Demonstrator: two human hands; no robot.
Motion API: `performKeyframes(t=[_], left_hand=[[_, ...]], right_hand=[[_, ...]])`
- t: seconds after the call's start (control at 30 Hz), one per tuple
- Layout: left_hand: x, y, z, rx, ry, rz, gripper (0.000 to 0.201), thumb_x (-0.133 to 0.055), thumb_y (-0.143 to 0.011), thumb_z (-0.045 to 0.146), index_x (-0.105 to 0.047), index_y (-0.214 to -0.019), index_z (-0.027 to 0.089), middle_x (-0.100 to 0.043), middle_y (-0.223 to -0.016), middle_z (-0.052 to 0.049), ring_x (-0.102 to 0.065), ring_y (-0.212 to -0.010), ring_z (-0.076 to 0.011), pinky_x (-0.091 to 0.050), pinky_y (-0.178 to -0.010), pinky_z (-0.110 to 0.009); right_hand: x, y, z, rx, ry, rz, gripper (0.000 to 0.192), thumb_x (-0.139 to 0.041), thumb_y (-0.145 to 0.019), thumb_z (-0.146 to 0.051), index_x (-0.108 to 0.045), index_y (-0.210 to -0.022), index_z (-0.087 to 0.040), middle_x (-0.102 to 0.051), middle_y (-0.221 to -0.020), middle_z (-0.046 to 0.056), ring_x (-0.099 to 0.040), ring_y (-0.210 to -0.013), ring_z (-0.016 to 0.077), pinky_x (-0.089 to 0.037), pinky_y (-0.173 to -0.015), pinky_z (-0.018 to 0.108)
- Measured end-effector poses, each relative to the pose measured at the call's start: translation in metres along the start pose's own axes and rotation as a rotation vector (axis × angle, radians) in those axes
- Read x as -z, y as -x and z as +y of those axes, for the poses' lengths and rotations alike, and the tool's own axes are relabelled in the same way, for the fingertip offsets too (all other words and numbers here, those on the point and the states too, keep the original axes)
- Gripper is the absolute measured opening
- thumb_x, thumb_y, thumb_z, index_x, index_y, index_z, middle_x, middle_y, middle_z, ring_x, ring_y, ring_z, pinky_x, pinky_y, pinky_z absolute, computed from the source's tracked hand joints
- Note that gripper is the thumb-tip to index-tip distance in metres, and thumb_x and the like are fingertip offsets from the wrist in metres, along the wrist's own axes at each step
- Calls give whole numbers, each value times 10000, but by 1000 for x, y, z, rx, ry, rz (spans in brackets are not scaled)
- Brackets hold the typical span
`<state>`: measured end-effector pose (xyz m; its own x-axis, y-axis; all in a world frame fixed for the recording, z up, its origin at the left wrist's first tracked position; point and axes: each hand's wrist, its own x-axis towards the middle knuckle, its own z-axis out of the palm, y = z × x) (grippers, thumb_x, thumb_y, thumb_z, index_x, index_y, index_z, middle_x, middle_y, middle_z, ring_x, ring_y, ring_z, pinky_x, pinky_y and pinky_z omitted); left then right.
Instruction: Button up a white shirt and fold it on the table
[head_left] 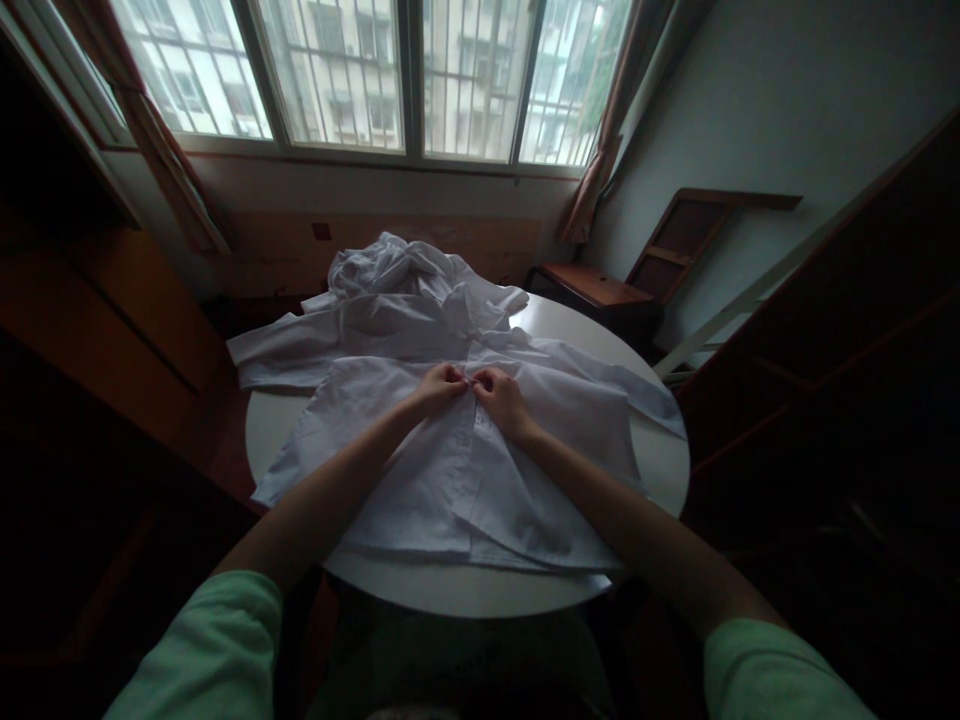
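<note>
A white long-sleeved shirt [390, 470] lies spread on a round white table [480, 595], its hem toward me and its sleeves out to both sides. Along its middle runs the button placket. My left hand [442, 385] is closed, pinching the placket edge from the left. Close beside it, nearly touching, my right hand [499, 395] pinches the same strip from the right. The fingertips hide whatever small part of the placket lies between them. Beyond the collar, a heap of crumpled white cloth [390, 265] rests on the far side of the table.
A wooden chair [600, 285] stands past the table at the right, near the wall. Barred windows [405, 80] with tied curtains [169, 150] are at the back. Wooden cabinets [112, 310] flank the left, and dark wooden furniture [847, 350] the right.
</note>
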<state>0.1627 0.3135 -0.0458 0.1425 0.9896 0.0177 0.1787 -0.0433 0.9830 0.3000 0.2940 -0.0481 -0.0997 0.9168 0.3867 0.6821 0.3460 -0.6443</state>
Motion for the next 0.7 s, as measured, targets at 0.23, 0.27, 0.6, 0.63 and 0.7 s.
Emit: performKeyframes(t=[0.23,0.27,0.6,0.63,0.7], left_hand=[[0,2,2,12,17,-19,155,-600,-601,122,-447,-601,147,-437,-503,66,-372,-460,-56,-285,-471,-189],[0,2,2,10,19,-18,155,-601,-601,124,-448,-605,146,-436,-505,67,-369,-461,-55,-283,-470,-187],[-2,-1,-7,-51,-27,32,142,-593,-601,145,-452,-613,148,-449,-538,59,-383,-488,-56,-296,-471,-182],[-3,-2,-9,-74,-41,48,143,-598,-600,153,-456,-616,147,-453,-547,57,-387,-499,-57,-304,-479,-180],[-3,-3,-13,-116,-74,71,147,-605,-602,175,-461,-618,148,-459,-559,54,-396,-519,-62,-316,-492,-179]], right_hand=[[-2,-1,3,33,16,44,131,-525,-749,-168,-632,-818,-137,-615,-808,42,-538,-740,132,-404,-721,235],[-2,-1,3,31,15,43,134,-524,-749,-167,-634,-819,-136,-616,-808,43,-539,-738,132,-405,-722,235],[3,-4,5,-81,-211,7,236,-483,-775,-271,-667,-718,-134,-649,-712,34,-582,-696,144,-431,-653,233],[4,-5,6,-112,-247,-11,240,-476,-771,-263,-666,-702,-134,-641,-675,26,-579,-668,138,-433,-623,226],[5,-6,6,-203,-341,-68,199,-491,-741,-220,-665,-711,-129,-614,-599,7,-561,-582,116,-434,-552,207]])
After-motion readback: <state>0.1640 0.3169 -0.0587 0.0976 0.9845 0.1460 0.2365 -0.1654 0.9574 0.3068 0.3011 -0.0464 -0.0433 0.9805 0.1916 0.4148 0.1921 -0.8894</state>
